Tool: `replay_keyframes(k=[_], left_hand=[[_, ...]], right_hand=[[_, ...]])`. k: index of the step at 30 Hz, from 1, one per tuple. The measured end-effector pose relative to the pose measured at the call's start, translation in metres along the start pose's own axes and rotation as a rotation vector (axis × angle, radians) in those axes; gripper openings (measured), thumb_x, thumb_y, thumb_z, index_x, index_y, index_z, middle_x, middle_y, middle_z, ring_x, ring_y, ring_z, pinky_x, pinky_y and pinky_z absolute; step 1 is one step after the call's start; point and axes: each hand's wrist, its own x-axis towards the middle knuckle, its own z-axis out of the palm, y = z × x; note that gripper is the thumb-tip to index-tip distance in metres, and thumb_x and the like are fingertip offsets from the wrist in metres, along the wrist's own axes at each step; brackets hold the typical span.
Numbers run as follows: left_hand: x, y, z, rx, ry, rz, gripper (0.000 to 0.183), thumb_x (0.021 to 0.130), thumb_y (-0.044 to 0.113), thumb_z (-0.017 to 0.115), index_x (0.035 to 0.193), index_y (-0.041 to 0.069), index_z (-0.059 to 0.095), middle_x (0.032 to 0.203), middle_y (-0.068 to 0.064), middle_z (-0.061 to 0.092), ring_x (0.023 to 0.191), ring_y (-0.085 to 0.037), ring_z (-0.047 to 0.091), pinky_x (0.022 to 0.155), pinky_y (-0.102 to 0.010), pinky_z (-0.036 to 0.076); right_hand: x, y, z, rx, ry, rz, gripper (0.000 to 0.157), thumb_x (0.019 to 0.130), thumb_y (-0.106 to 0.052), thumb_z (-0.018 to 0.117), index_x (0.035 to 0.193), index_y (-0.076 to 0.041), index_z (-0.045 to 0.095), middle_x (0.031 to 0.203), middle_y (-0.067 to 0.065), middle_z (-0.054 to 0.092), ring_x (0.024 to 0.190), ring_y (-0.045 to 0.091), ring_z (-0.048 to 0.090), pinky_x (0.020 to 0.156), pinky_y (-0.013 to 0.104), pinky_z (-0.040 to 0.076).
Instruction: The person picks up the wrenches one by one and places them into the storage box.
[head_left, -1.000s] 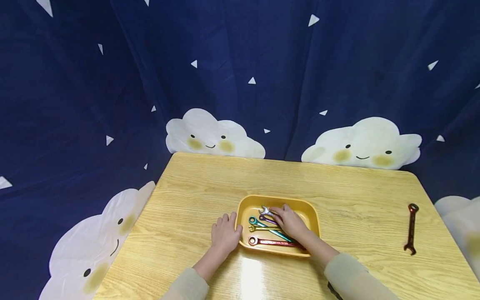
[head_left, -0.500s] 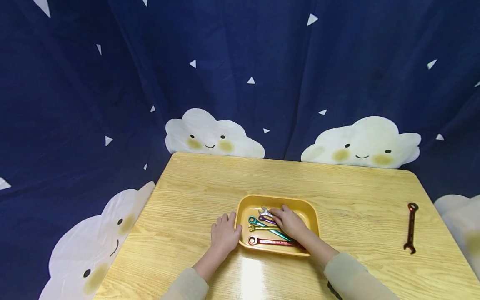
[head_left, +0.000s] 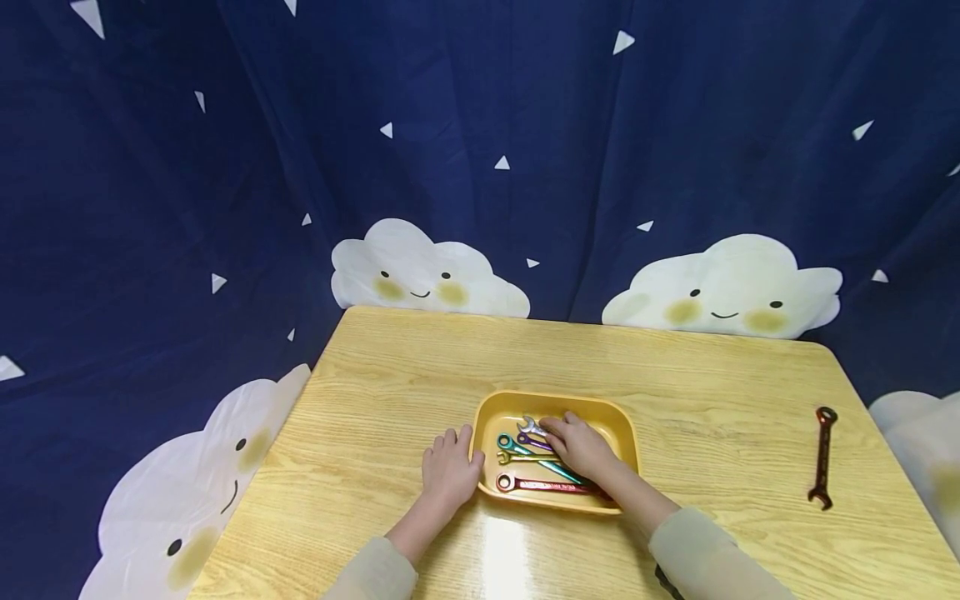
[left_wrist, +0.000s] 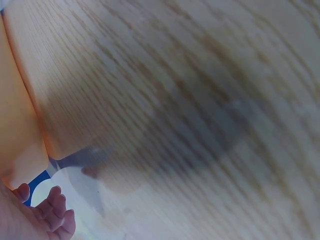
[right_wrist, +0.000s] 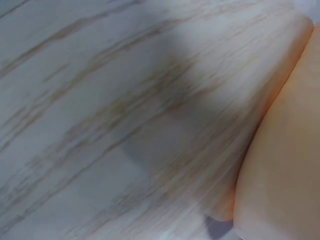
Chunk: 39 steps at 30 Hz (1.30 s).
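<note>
A yellow-orange plastic tray (head_left: 558,397) sits at the front middle of the wooden table, several combination wrenches lying in it. My right hand (head_left: 581,448) reaches inside, fingers curled over the shaft of a silver wrench (head_left: 529,426), its open jaw sticking out to the left. Just below lie a purple wrench (head_left: 529,440), a gold wrench (head_left: 523,457) crossing a teal wrench (head_left: 561,470), and a red wrench (head_left: 547,485) along the near wall. My left hand (head_left: 448,468) rests against the tray's left side, thumb at the rim; its fingers (left_wrist: 59,206) hang loosely bent in the left wrist view.
Another red wrench (head_left: 823,458) lies on the table (head_left: 720,375) far to the right. Behind the table hangs a dark blue curtain (head_left: 450,100) with white clouds and triangles. In the right wrist view the tray's outer wall (right_wrist: 285,145) fills the right side.
The silver and purple wrenches have shifted very slightly under my right hand. Both hands stay in nearly the same place.
</note>
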Motion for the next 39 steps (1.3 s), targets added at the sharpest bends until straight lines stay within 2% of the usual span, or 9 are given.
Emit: replay_keyframes(k=[13,20,27,32,39], left_hand=[[-0.001,0.001,0.0,-0.005,0.014,0.009,0.035,0.085,0.032,0.044,0.114,0.013,0.049,0.091,-0.008,0.05,0.081,-0.025,0.047,0.067,-0.04,0.036],[-0.001,0.001,0.0,-0.005,0.011,0.006,0.035,0.085,0.032,0.044,0.114,0.013,0.049,0.091,-0.008,0.05,0.081,-0.025,0.046,0.067,-0.04,0.036],[-0.001,0.001,0.0,0.016,0.011,0.008,0.035,0.085,0.034,0.044,0.113,0.014,0.05,0.09,-0.008,0.049,0.08,-0.025,0.046,0.067,-0.04,0.036],[0.0,0.001,-0.001,0.03,0.008,0.007,0.035,0.085,0.034,0.044,0.113,0.014,0.049,0.09,-0.008,0.049,0.08,-0.025,0.045,0.067,-0.039,0.036],[0.0,0.0,-0.001,0.057,0.016,0.013,0.035,0.085,0.034,0.044,0.113,0.014,0.049,0.091,-0.009,0.049,0.081,-0.026,0.046,0.067,-0.04,0.035]], right_hand=[[-0.002,-0.001,-0.008,-0.017,-0.016,0.023,0.031,0.085,-0.02,0.063,0.115,-0.012,0.063,0.081,0.006,0.053,0.069,0.02,0.053,0.063,0.04,0.045],[-0.006,-0.002,-0.018,-0.037,0.026,-0.001,0.033,0.082,-0.02,0.066,0.114,-0.011,0.063,0.077,0.002,0.048,0.064,0.014,0.043,0.058,0.035,0.04],[-0.01,-0.001,-0.029,-0.042,0.118,-0.011,0.033,0.081,-0.018,0.068,0.112,-0.009,0.064,0.086,0.007,0.055,0.074,0.021,0.053,0.069,0.044,0.045],[-0.011,0.002,-0.034,-0.056,0.187,-0.029,0.033,0.08,-0.017,0.068,0.112,-0.01,0.064,0.093,0.01,0.057,0.083,0.026,0.057,0.073,0.046,0.045],[-0.014,0.008,-0.042,-0.033,0.295,-0.072,0.034,0.078,-0.012,0.07,0.111,-0.009,0.064,0.096,0.012,0.057,0.085,0.027,0.055,0.072,0.046,0.045]])
